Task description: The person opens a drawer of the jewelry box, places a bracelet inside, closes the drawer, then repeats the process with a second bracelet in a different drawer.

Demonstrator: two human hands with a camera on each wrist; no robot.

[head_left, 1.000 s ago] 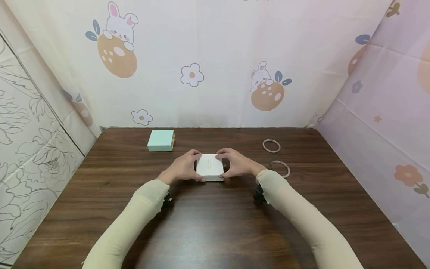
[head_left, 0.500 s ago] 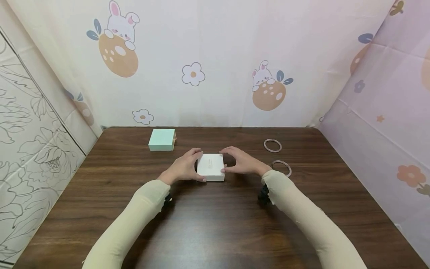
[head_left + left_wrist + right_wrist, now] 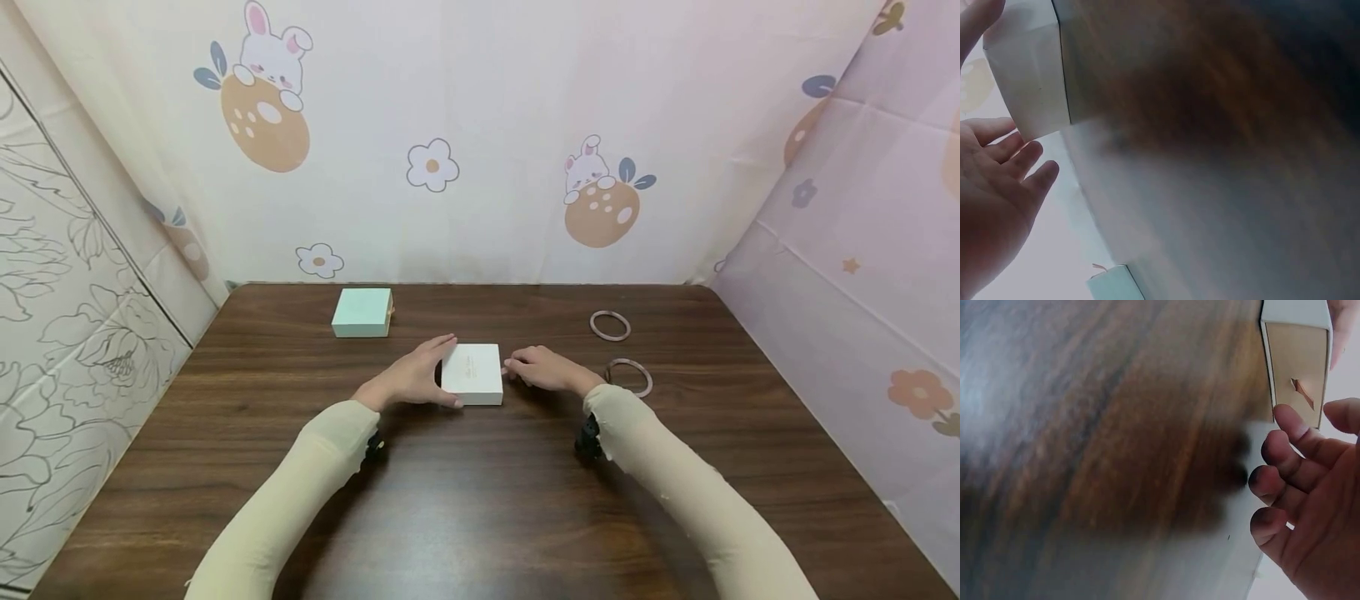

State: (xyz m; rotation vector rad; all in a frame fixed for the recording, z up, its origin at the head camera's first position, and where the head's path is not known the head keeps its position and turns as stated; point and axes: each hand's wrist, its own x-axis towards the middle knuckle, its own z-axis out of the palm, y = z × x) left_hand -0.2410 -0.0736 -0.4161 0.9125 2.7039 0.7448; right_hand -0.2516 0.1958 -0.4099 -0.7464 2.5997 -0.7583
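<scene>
A white drawer-style box with faint gold lettering lies on the wooden table. My left hand holds its left side, thumb at the front corner and fingers at the back corner. In the left wrist view the box's side wall shows between the thumb and the fingers of that hand. Just off the box's right side is my right hand, holding nothing. The right wrist view shows the tan drawer front with a small ribbon pull; the loosely bent fingers and thumb are close beside it, apart from each other.
A mint-green box with a small ribbon tab stands at the back left. Two pinkish ring-shaped bangles lie on the right: one bangle farther back, the other bangle by the right wrist. A printed curtain hangs behind the table.
My right hand has let go of the white box's right corners, and its fingers have drawn in beside the ribbon pull. The left hand has kept its hold.
</scene>
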